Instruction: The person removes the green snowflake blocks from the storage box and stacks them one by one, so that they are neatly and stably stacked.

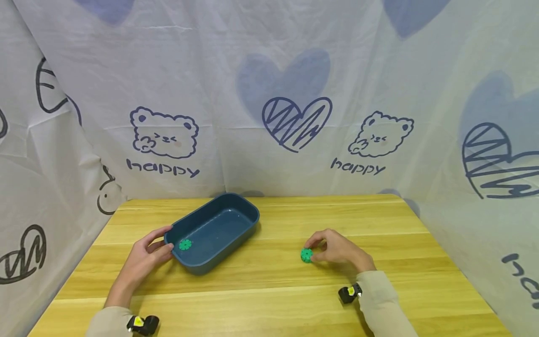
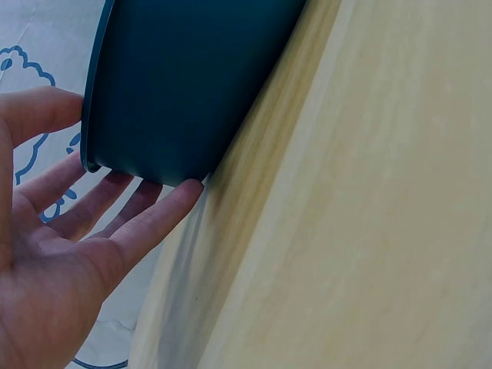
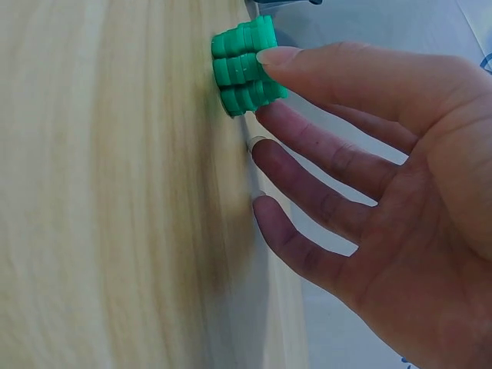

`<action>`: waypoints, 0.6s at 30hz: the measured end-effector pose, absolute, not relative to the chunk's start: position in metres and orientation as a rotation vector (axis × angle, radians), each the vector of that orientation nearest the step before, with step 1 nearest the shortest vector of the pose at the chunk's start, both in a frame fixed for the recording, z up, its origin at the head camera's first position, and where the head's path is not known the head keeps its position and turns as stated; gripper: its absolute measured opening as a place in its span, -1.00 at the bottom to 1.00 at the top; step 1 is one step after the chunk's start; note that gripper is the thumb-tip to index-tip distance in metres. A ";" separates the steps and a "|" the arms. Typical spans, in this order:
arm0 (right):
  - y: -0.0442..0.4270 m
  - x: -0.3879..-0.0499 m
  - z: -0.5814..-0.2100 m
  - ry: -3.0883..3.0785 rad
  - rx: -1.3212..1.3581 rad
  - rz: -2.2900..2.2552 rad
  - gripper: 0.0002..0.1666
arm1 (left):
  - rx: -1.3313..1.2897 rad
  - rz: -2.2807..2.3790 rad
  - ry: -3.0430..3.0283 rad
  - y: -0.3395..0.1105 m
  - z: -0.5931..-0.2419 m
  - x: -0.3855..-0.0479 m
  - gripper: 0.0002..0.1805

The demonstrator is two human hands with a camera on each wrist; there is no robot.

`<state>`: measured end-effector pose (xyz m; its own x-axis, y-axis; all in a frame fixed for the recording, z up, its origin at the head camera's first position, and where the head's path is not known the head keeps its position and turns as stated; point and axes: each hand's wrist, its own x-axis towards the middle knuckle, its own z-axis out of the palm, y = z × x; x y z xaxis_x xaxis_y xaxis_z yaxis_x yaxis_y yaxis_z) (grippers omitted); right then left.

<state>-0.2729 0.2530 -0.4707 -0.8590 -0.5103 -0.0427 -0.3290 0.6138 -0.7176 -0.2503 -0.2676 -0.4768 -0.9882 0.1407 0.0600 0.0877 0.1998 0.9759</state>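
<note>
A deep blue plastic bin [image 1: 214, 230] stands on the table, left of the middle. My left hand [image 1: 145, 255] holds its near left end. In the left wrist view the thumb is at the rim and the other fingers lie along the outside of the wall [image 2: 184, 84]. One green notched disc [image 1: 185, 245] lies inside the bin, close to that end. To the right, my right hand [image 1: 337, 250] pinches a short stack of green notched discs [image 3: 244, 68] between thumb and fingers, at the table surface. Its lower fingers spread away from the stack.
The wooden table [image 1: 269, 304] carries the bin and the discs. A white cloth [image 1: 227, 154] printed with hearts and bears hangs behind and along both sides. Small black devices [image 1: 143, 325] are worn at both wrists.
</note>
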 end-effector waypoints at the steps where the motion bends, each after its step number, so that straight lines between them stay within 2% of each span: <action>1: 0.253 -0.273 -0.471 2.597 -0.682 -1.083 -0.72 | 0.227 1.946 2.402 -0.268 -0.477 -0.250 -0.31; 18: 0.253 -0.273 -0.471 2.582 -0.668 -1.100 -0.65 | 0.214 1.924 2.404 -0.267 -0.475 -0.250 -0.30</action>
